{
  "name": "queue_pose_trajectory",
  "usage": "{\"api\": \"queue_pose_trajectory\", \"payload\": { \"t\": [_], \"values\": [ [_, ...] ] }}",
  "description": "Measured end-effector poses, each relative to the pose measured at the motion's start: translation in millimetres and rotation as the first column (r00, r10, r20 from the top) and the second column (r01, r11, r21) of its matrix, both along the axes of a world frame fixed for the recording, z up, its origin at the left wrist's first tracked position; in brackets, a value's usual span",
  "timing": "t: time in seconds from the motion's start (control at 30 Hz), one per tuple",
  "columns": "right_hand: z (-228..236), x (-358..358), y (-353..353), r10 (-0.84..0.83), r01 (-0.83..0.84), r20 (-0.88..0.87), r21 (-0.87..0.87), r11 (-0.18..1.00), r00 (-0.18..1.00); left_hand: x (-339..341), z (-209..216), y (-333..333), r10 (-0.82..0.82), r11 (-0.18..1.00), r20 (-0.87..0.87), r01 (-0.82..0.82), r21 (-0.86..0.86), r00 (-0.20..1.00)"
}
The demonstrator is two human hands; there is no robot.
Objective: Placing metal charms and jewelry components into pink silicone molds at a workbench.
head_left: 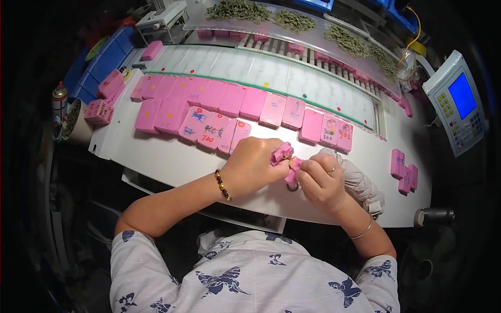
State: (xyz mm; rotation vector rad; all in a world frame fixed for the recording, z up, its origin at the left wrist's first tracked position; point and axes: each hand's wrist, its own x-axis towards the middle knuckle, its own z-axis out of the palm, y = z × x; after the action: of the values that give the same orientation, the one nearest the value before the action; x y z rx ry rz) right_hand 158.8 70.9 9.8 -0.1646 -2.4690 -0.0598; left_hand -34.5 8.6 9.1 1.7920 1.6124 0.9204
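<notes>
1. Clenching a crumpled pink piece point(282, 152) in the left grip point(254, 163), thumb and forefinger turned toward the right.
2. Pinching a second pink piece point(294, 170), tan at one spot, in the right grip point(322, 180), just beside the first; impossible to tell whether joined or separate.
3. Holding both over the near part of the white tabletop point(373, 156), with a small dark ring point(293, 188) partly hidden below.
4. Lying beside the right grip and wrist: a bunched grey cloth point(360, 180).
5. Spread beyond the grips in two uneven rows: pink blocks point(224, 96), several inked with handwriting.
6. Running behind the rows: a long pale panel point(235, 70), green along the near edge and dotted with colour; farther back, rollers point(313, 57) and a clear tray point(214, 23) of dried green plant heaps.
7. Standing at the right: a keypad unit point(443, 104) with a lit blue screen; nearer, a smaller pink cluster point(400, 163) and a dark cylinder point(439, 216).
</notes>
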Motion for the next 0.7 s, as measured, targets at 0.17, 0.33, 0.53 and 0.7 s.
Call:
{"api": "queue_pose_trajectory", "payload": {
  "t": [0.17,0.33,0.53,0.7],
  "values": [
    [-4,5,-2,0.036,-0.036,-0.001,-0.025,0.999,0.999,-5,-2,1,0.044,0.996,0.148,-0.032,-0.084,0.988],
    [-1,14,-6,0.026,-0.026,-0.008,-0.028,0.999,1.0,-20,-1,4,0.06,0.968,0.382,0.039,-0.246,0.922],
    [25,9,-12,0.006,-0.017,-0.144,-0.073,0.997,0.99,-25,1,10,0.039,0.976,0.837,0.158,-0.148,0.546],
    [32,-9,-23,-0.003,-0.038,-0.195,-0.21,0.977,0.981,3,0,14,0.113,0.981,0.993,0.161,-0.106,-0.033]
  ]
}}
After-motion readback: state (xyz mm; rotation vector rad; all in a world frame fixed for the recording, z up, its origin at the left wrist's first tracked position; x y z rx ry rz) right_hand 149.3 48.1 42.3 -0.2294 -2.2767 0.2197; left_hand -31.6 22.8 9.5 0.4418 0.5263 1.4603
